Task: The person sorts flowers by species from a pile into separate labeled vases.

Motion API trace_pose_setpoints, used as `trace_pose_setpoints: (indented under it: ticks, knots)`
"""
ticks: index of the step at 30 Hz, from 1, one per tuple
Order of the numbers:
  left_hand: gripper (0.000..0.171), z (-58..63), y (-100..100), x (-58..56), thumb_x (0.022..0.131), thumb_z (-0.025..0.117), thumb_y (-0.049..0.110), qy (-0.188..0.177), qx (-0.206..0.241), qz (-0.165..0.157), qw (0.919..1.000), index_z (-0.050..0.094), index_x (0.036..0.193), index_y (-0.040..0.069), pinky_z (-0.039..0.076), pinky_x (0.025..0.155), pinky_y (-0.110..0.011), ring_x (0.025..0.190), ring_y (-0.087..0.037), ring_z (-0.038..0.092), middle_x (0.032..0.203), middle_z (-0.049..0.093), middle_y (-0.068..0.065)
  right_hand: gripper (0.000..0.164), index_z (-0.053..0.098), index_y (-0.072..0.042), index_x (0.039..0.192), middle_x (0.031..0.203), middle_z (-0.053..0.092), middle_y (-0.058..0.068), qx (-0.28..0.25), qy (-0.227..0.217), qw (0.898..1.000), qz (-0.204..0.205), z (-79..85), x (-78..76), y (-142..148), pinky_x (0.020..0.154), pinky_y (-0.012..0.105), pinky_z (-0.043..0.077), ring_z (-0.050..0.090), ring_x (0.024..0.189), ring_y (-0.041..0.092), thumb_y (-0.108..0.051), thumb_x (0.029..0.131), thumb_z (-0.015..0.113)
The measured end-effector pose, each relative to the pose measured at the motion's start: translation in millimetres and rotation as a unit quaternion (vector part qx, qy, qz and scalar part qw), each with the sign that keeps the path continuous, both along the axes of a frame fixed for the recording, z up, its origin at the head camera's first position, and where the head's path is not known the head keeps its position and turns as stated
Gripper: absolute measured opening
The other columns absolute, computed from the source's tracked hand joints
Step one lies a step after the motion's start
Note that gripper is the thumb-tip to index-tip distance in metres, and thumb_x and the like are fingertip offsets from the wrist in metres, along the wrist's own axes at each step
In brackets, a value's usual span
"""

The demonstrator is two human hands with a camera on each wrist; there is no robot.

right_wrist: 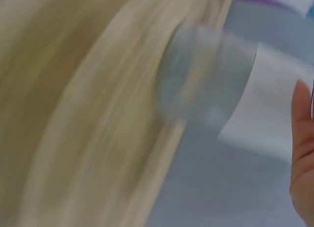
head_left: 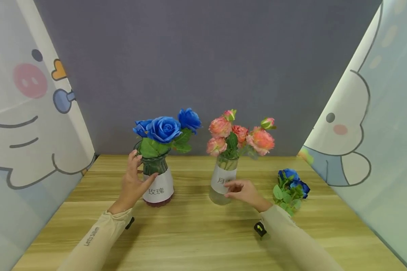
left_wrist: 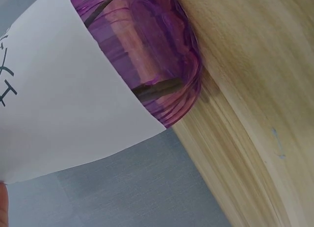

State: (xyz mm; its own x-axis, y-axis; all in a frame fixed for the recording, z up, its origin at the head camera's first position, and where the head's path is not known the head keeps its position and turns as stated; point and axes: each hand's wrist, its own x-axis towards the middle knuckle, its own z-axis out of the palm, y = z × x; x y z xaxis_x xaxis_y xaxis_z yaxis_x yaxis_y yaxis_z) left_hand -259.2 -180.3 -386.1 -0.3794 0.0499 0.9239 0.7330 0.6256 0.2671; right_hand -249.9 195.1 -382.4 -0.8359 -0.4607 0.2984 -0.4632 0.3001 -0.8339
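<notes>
A glass vase (head_left: 158, 201) with a purple base and a white label holds blue roses (head_left: 164, 129) and green leaves. My left hand (head_left: 133, 184) grips its left side, thumb across the front and fingers by the neck. In the left wrist view, the label (left_wrist: 73, 104) and purple glass fill much of the picture. To the right stands a clear glass vase (head_left: 219, 197) with pink-orange flowers (head_left: 260, 140) and its own white label (head_left: 220, 177). My right hand (head_left: 245, 194) is in front of that label, fingers loosely bent, nothing visible in them; touch cannot be told.
More blue roses (head_left: 293, 180) with leaves lie on the wooden table (head_left: 190, 241) at the right, partly behind my right forearm. A grey panel (head_left: 203, 75) rises behind the table. Cartoon-printed curtains (head_left: 346, 94) flank both sides.
</notes>
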Motion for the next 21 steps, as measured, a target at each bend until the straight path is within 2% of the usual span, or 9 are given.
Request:
trace_pose_setpoints:
  ticks: [3, 6, 9, 13, 17, 19, 21]
  knots:
    - [0.072, -0.7, -1.0, 0.6, 0.091, 0.054, 0.053, -0.001, 0.006, 0.003, 1.0000, 0.039, 0.128, -0.008, 0.047, 0.068, -0.015, 0.094, -0.046, 0.061, 0.140, 0.036, -0.032, 0.032, 0.062, 0.016, 0.110, 0.077, 0.068, 0.006, 0.001, -0.034, 0.998, -0.046, 0.1, -1.2, 31.1, 0.058, 0.034, 0.054, 0.062, 0.062, 0.015, -0.004, 0.086, 0.070]
    - [0.072, -1.9, -2.3, 1.2, 0.091, 0.055, 0.052, 0.002, 0.006, 0.005, 1.0000, 0.039, 0.128, -0.008, 0.049, 0.068, -0.017, 0.095, -0.046, 0.061, 0.141, 0.036, -0.030, 0.033, 0.060, 0.015, 0.113, 0.078, 0.068, 0.007, 0.019, -0.057, 0.995, -0.078, 5.4, -2.7, 63.4, 0.063, 0.039, 0.056, 0.063, 0.063, 0.018, -0.005, 0.089, 0.067]
    - [0.072, -2.2, -3.8, 1.9, 0.091, 0.055, 0.052, 0.004, 0.008, 0.004, 1.0000, 0.038, 0.130, -0.007, 0.049, 0.070, -0.015, 0.096, -0.047, 0.060, 0.141, 0.035, -0.031, 0.035, 0.059, 0.015, 0.116, 0.080, 0.068, 0.010, 0.039, -0.066, 0.993, -0.092, 12.1, -3.9, 94.0, 0.065, 0.042, 0.055, 0.063, 0.064, 0.022, -0.007, 0.090, 0.066]
    - [0.073, -0.6, -5.6, 2.1, 0.091, 0.056, 0.051, 0.008, 0.011, -0.002, 0.9999, 0.038, 0.131, -0.008, 0.041, 0.079, -0.005, 0.097, -0.049, 0.059, 0.141, 0.035, -0.032, 0.043, 0.054, 0.017, 0.122, 0.083, 0.068, 0.007, 0.054, -0.093, 0.988, -0.106, 17.6, -2.0, 132.2, 0.065, 0.042, 0.055, 0.063, 0.067, 0.026, -0.011, 0.091, 0.065]
    - [0.073, 1.3, -6.3, 1.9, 0.092, 0.056, 0.051, 0.010, 0.013, -0.003, 0.9999, 0.038, 0.131, -0.008, 0.040, 0.078, -0.005, 0.096, -0.048, 0.059, 0.142, 0.035, -0.031, 0.041, 0.054, 0.015, 0.123, 0.089, 0.068, 0.003, 0.031, -0.131, 0.982, -0.134, 16.9, 0.3, 165.9, 0.068, 0.040, 0.057, 0.064, 0.070, 0.022, -0.014, 0.095, 0.060]
    - [0.073, 1.6, -6.6, 1.7, 0.091, 0.055, 0.052, 0.010, 0.011, 0.000, 0.9999, 0.038, 0.130, -0.008, 0.041, 0.076, -0.005, 0.095, -0.047, 0.059, 0.142, 0.035, -0.031, 0.044, 0.051, 0.015, 0.125, 0.090, 0.067, -0.001, 0.005, -0.159, 0.975, -0.158, 14.8, 1.2, 179.5, 0.070, 0.037, 0.057, 0.064, 0.072, 0.018, -0.018, 0.097, 0.058]
    - [0.073, 1.6, -7.0, 1.4, 0.091, 0.055, 0.052, 0.010, 0.009, 0.003, 0.9999, 0.038, 0.131, -0.007, 0.041, 0.075, -0.006, 0.095, -0.047, 0.059, 0.141, 0.036, -0.032, 0.052, 0.043, 0.014, 0.134, 0.090, 0.066, -0.006, -0.020, -0.198, 0.963, -0.184, 12.5, 2.3, 190.4, 0.073, 0.035, 0.057, 0.064, 0.075, 0.013, -0.023, 0.099, 0.056]
